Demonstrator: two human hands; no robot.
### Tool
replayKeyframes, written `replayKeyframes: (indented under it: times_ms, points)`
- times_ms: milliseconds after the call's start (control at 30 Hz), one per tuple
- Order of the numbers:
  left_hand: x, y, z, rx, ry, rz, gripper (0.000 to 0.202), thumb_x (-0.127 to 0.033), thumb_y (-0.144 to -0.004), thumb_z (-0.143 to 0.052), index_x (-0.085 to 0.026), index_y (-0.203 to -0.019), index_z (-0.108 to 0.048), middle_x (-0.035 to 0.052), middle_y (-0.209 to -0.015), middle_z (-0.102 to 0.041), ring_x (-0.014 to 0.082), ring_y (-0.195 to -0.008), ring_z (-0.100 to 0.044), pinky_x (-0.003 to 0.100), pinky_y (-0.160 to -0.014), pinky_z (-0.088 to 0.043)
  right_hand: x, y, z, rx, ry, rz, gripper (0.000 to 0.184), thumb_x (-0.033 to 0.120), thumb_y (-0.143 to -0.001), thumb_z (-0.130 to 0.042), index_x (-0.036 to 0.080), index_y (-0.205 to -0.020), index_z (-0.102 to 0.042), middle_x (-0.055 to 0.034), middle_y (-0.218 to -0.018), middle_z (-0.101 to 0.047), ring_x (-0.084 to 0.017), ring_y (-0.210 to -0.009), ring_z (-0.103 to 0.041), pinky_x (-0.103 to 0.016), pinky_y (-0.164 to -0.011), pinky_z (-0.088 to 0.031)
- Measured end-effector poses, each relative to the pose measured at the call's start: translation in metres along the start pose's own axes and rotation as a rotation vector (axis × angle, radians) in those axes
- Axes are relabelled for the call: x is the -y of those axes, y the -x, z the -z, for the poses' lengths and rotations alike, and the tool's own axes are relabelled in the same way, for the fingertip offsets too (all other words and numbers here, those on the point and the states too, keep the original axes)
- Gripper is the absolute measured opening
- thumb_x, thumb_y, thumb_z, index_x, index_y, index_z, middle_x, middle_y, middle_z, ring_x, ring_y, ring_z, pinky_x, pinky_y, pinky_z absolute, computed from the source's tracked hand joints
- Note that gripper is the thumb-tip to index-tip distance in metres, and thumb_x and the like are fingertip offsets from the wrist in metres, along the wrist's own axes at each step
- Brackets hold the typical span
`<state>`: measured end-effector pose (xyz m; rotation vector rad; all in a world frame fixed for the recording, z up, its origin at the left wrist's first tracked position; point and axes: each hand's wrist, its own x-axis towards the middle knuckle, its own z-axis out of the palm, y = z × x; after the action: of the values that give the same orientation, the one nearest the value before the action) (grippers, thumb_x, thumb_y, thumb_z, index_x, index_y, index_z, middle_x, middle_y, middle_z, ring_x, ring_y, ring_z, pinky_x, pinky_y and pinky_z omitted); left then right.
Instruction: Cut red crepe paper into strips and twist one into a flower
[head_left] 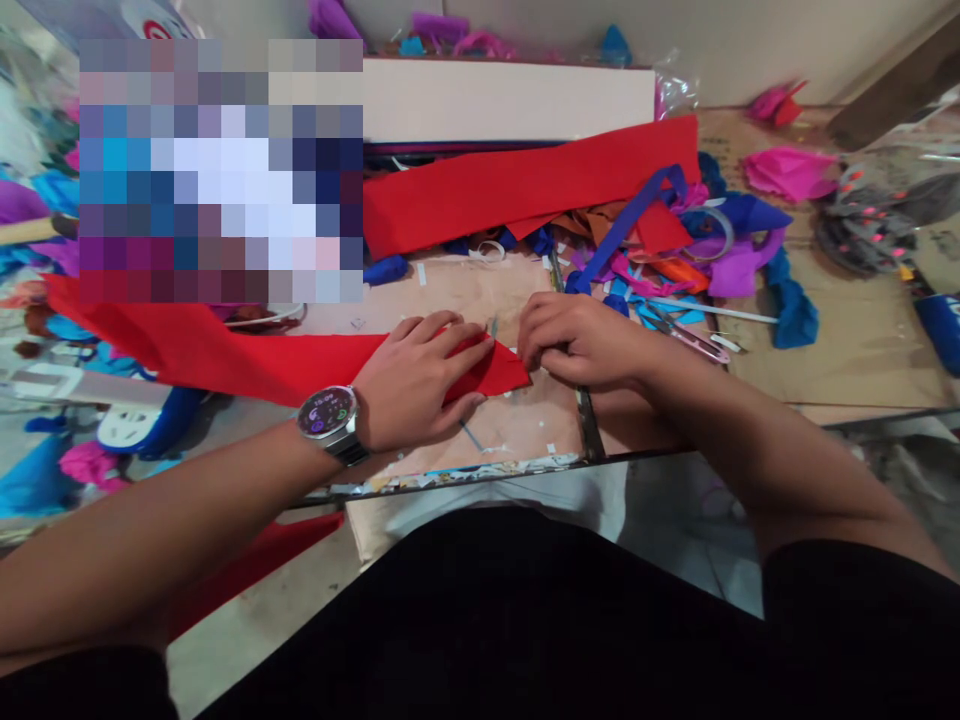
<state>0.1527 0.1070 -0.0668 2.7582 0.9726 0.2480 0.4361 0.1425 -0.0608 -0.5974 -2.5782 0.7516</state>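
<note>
Two bare hands work over a brown work surface (525, 430) scattered with scraps. The left hand (424, 385) lies palm down, fingers spread, flat on a red strip (300, 362) that looks like felt or soft cloth; it presses rather than grasps. The right hand (581, 335) is curled, thumb and fingers drawn together, at the strip's pointed end; whether it pinches the edge or only rests beside it, I cannot tell.

The strip runs from that point, between the two hands, under the left palm and away to the left, behind the wrist that wears a watch (328, 412). A second, wider red strip (525, 185) lies beyond both hands. Just past the right hand are a blue ribbon-like strip (626, 225) and a pair of pink-handled snips (709, 347).

The red strip seems light and limp, unlikely to break but ready to crease or slide if nothing weighs it down (the flat palm suits that well). The pointed end looks best taken in a fingertip pinch near its edge, with the other hand spread just behind, since the long tail could drag.
</note>
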Motion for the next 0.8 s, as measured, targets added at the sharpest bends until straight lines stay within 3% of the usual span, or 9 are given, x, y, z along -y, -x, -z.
replayKeyframes:
  times_ms: [100, 233, 633, 700, 800]
  points:
    - [0.0001, 0.0000, 0.0003, 0.004, -0.008, 0.001, 0.063, -0.047, -0.098, -0.059, -0.024, -0.156, -0.057, 0.0146, -0.155, -0.059, 0.0415, -0.145, -0.048, 0.062, -0.116, -0.042, -0.0020, -0.0009, -0.0061, -0.062, 0.038, 0.015, 0.043, 0.004, -0.081, -0.054, 0.024, -0.108, -0.081, -0.0069, -0.110, -0.077, -0.024, -0.107, -0.066, -0.045, -0.100, -0.054]
    - [-0.0002, 0.0003, 0.0005, 0.004, -0.008, 0.003, 0.063, -0.047, -0.099, -0.058, -0.023, -0.156, -0.056, 0.0148, -0.154, -0.060, 0.0415, -0.145, -0.048, 0.062, -0.116, -0.043, -0.0039, -0.0014, -0.0107, -0.039, 0.068, 0.026, 0.048, 0.005, -0.082, -0.054, 0.024, -0.117, -0.081, -0.0090, -0.115, -0.074, -0.027, -0.111, -0.065, -0.048, -0.101, -0.055]
    - [0.0020, 0.0000, 0.0007, 0.006, -0.010, 0.021, 0.068, -0.051, -0.098, -0.059, -0.017, -0.157, -0.055, 0.0157, -0.155, -0.059, 0.0415, -0.147, -0.047, 0.061, -0.118, -0.042, -0.0004, 0.0006, -0.0020, 0.048, 0.002, -0.017, 0.030, 0.004, -0.081, -0.053, 0.020, -0.082, -0.078, -0.0046, -0.083, -0.075, -0.022, -0.093, -0.066, -0.037, -0.089, -0.053]
    - [0.0022, 0.0005, 0.0001, 0.000, -0.008, 0.024, 0.067, -0.051, -0.098, -0.059, -0.017, -0.156, -0.055, 0.0157, -0.155, -0.059, 0.0413, -0.148, -0.046, 0.060, -0.118, -0.041, 0.0001, -0.0001, -0.0037, 0.007, -0.021, -0.074, 0.027, 0.005, -0.081, -0.053, 0.019, -0.080, -0.076, -0.0035, -0.079, -0.074, -0.019, -0.085, -0.066, -0.033, -0.084, -0.051]
    - [0.0016, 0.0011, -0.0008, -0.018, 0.001, 0.023, 0.067, -0.050, -0.098, -0.060, -0.017, -0.155, -0.055, 0.0158, -0.154, -0.060, 0.0406, -0.147, -0.047, 0.059, -0.120, -0.041, 0.0042, -0.0044, -0.0075, -0.073, -0.006, -0.226, 0.020, 0.012, -0.085, -0.057, 0.017, -0.091, -0.076, -0.0035, -0.083, -0.075, -0.016, -0.075, -0.065, -0.028, -0.073, -0.047]
